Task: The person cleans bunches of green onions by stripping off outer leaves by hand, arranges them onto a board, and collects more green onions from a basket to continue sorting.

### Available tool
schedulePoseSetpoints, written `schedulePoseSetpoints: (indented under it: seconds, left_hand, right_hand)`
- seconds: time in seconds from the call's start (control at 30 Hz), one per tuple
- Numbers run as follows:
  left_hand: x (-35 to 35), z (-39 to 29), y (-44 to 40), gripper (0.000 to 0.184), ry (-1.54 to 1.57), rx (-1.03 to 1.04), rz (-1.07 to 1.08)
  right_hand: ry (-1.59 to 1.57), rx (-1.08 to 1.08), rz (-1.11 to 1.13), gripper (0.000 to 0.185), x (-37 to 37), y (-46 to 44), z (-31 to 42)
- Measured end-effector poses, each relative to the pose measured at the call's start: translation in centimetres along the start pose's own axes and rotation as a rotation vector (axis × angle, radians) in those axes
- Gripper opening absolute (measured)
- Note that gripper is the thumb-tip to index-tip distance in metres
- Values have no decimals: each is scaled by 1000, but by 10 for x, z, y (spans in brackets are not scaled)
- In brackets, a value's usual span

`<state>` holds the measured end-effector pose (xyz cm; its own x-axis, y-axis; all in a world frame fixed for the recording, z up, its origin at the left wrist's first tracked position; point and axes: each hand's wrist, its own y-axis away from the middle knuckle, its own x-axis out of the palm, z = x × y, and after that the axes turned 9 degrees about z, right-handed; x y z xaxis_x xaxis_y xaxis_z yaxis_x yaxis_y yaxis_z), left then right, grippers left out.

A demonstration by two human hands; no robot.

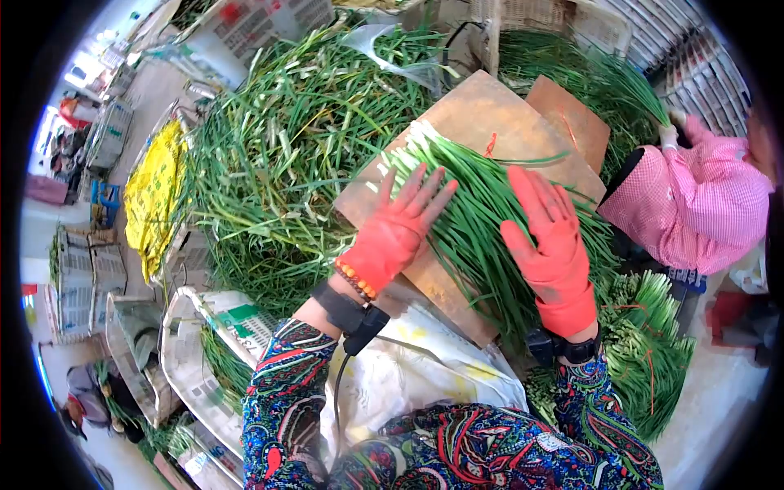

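Note:
A loose bundle of garlic chives [482, 216] lies across a wooden board [474, 102], its white ends toward the upper left and its green leaves hanging over the near edge. My left hand [400, 220], in a red-orange rubber glove, is open with fingers spread beside the white-end half of the bundle. My right hand [551, 249], gloved alike, is open at the leafy side, fingers stretched out and thumb apart. Whether either palm presses on the leaves I cannot tell. A thin red tie [491, 145] lies on the board just beyond the chives.
A big heap of loose leaves and trimmings [310, 147] rises left of the board. Tied chive bundles [645, 359] lie at the lower right. A co-worker in a pink checked sleeve [694, 204] holds chives at the right. White crates [200, 351] stand at the left.

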<state>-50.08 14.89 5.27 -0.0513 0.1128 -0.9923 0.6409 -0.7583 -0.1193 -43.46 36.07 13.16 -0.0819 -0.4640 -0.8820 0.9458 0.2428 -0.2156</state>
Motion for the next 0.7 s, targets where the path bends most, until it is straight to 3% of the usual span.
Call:
schedulePoseSetpoints:
  seconds: [0.07,0.17,0.2,0.23,0.3,0.37,0.43,0.47,0.5,0.53,0.6,0.67,0.7]
  left_hand:
    - [-11,5,22,89,12,-110,46]
    - [-20,13,82,92,83,-384,68]
    - [-24,13,107,90,121,-502,86]
    - [-31,10,136,88,156,-632,100]
    - [-51,-7,199,81,213,-855,93]
    - [-47,-38,274,77,312,-1014,40]
    - [-42,-78,349,61,390,-1139,-30]
    - [-42,-104,383,52,468,-1281,-170]
    - [-44,-129,415,46,598,-1541,-73]
    - [-36,-156,451,42,588,-1613,-186]
    - [-24,-202,510,36,769,-1980,-18]
    - [13,-250,578,40,1054,-2164,-452]
    - [21,-263,599,42,1126,-2226,-675]
  right_hand:
    - [-108,-15,-13,46,-17,-10,22]
    - [-783,0,-35,38,-3,-18,55]
    - [-1041,-23,21,34,5,-24,72]
    - [-1130,117,204,36,4,-27,90]
    - [-1174,172,555,39,15,-31,130]
    - [-1088,-5,769,39,50,-6,162]
    - [-1127,-183,989,41,77,-1,190]
    - [-1070,-293,1078,42,89,2,202]
    - [-1080,-501,1000,42,107,10,216]
    - [-1044,-560,1037,42,111,12,231]
    - [-968,-652,1094,42,115,18,251]
    - [-872,-843,1061,41,128,19,266]
    - [-861,-742,1164,40,124,22,279]
